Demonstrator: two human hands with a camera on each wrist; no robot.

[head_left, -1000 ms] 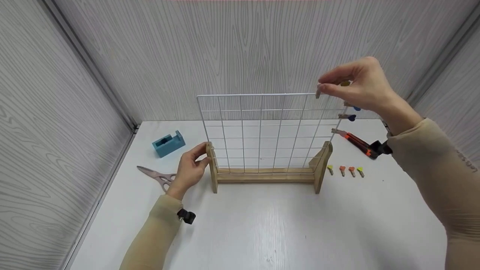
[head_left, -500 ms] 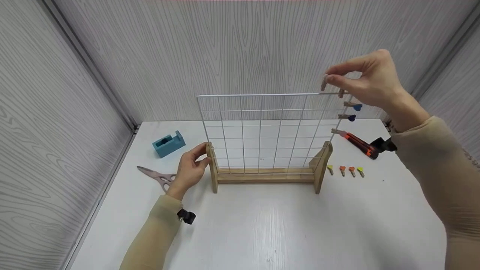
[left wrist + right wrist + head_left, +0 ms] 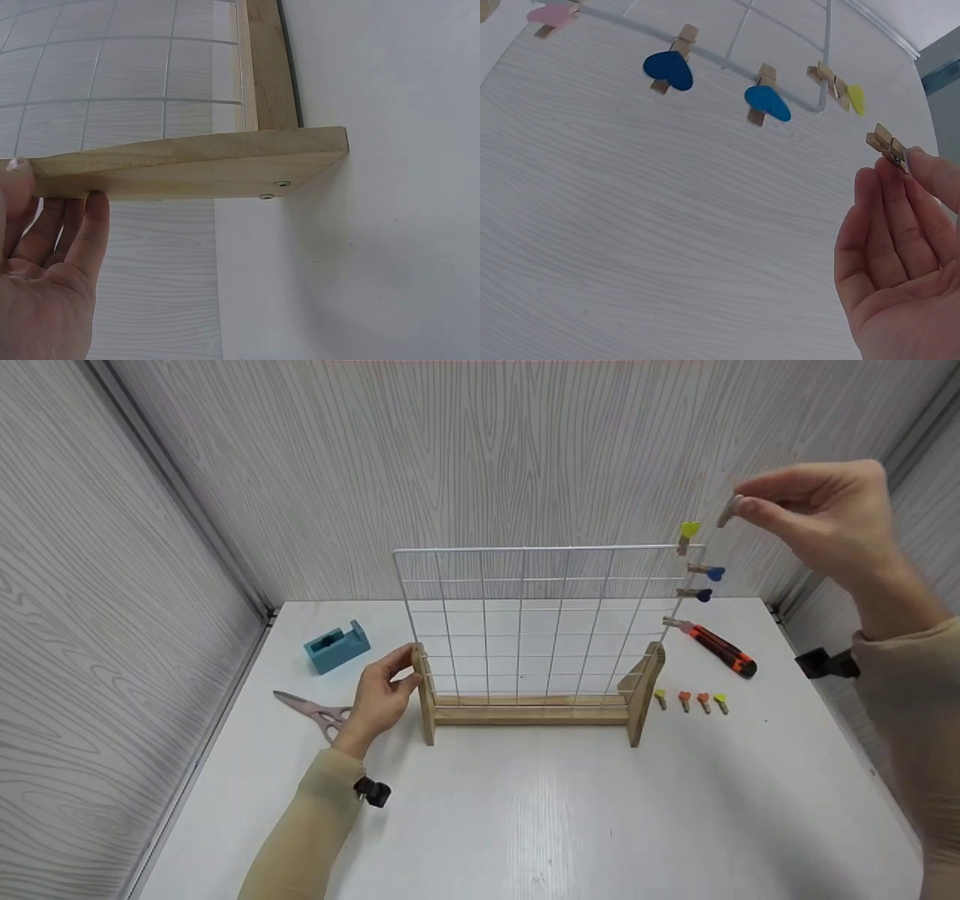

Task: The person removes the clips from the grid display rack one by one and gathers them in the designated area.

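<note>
Clock faces read in the head view, centred on the wire grid (image 3: 525,548), 12 pointing away from the person.

I have the right hand (image 3: 836,526) at 2 o'clock, thumb and finger pinched on one clothespin (image 3: 725,514), which is in the air just beyond the grid's upper corner, touching no wire. Its heart colour: cannot tell. I have the left hand (image 3: 381,697) gripping the wooden stand (image 3: 532,720) by its upright at 8 o'clock.

On the grid: a yellow pin (image 3: 684,541) on the top rail at 2 o'clock; light blue (image 3: 767,103), dark blue (image 3: 669,70) and pink (image 3: 549,15) pins along the right edge. On the tabletop (image 3: 555,810) at 4 o'clock: a row of four pins (image 3: 703,703). Box cutter (image 3: 716,647) at 3 o'clock.

Judgement: step in hand is carrying a single pin between grid and row, probably unclipping. The next move likely calls for a firm pinch, a path clear of the clipped pins, lowering towards 4 o'clock and letting go beside the row, with the stand held steady.
</note>
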